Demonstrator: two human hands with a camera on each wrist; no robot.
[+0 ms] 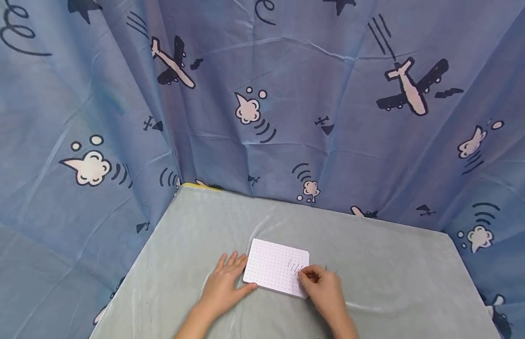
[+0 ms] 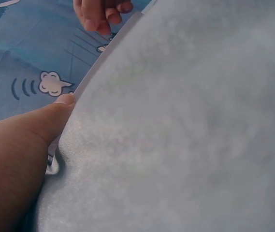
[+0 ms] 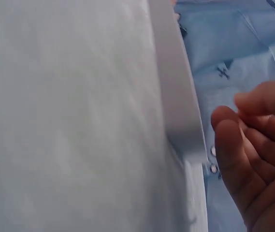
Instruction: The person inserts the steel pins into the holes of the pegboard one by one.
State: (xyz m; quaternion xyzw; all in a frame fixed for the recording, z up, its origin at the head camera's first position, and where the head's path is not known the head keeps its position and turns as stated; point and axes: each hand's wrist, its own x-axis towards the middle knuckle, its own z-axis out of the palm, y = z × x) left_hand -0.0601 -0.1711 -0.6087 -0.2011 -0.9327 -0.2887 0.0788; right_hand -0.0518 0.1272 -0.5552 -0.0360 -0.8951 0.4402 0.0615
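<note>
A white pegboard (image 1: 270, 266) with a grid of small holes lies on the cloth-covered table. Several thin dark pins (image 1: 293, 264) stand in its right part. My left hand (image 1: 223, 286) rests at the board's left corner, fingers straight and spread, the thumb touching the front edge. In the left wrist view that thumb (image 2: 62, 108) lies along the board's side. Over the right edge of the board, my right hand (image 1: 323, 288) pinches with thumb and forefinger right at the pins. The right wrist view shows those fingertips (image 3: 226, 128) together; I cannot tell what fine thing sits between them.
Pale grey-green cloth (image 1: 398, 273) covers the table, with soft wrinkles. Two thin dark marks (image 1: 326, 268) show just behind the right hand. A blue curtain (image 1: 287, 94) printed with planes and clouds encloses the back and sides. Something yellow (image 1: 200, 187) edges the back left corner.
</note>
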